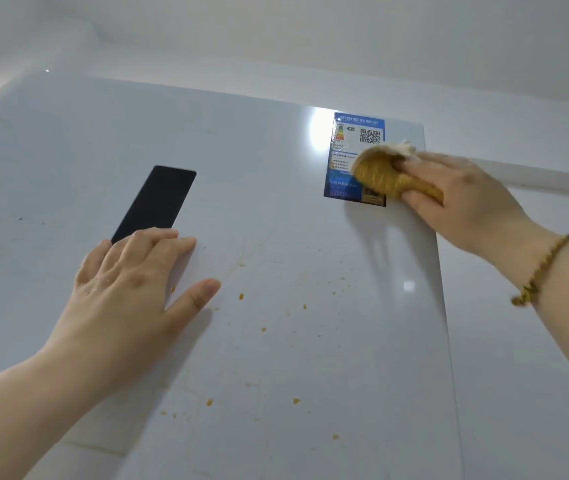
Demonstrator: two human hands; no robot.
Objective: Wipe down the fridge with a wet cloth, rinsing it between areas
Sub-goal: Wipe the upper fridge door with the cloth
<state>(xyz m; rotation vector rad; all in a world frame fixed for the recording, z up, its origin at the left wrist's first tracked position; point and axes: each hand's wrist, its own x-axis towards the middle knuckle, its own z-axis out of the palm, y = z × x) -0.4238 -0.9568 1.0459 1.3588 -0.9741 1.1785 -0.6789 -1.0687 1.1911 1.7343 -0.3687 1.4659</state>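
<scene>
1. Left hand (130, 282), nearest me: open, palm and straight fingers flat on the fridge door (276, 202), fingertips touching the lower end of the black panel (156, 200). Water droplets on the back of the hand.
2. Cloth (380, 168): bunched in my right hand (463, 199), with fingers over the top and thumb underneath. It is pressed on the door's upper right corner and overlaps the blue sticker (345, 133). Hand and cloth are blurred.
3. The cloth is mustard-brown with a pale fringe. I cannot tell whether that is its own colour or picked-up dirt.
4. Yellow spots (241, 296) and faint streaks are scattered over the door below and between my hands, not yet wiped.
5. Beaded bracelet (546, 268) on my right wrist, clear of the door.
6. Risk: a wet cloth rubbed across the sticker could catch an edge and lift it, or soak the print. The cause would be heavy pressure against the edge.
7. Risk: if the cloth is already loaded, carrying it down to the spots would probably smear yellow rather than remove it. I judge a rinse is due before that area.
8. Risk: my braced left fingers could press on the black panel if it is a control, and the wet palm may leave a print to redo.
9. Risk: water squeezed out this high may run down the door.
</scene>
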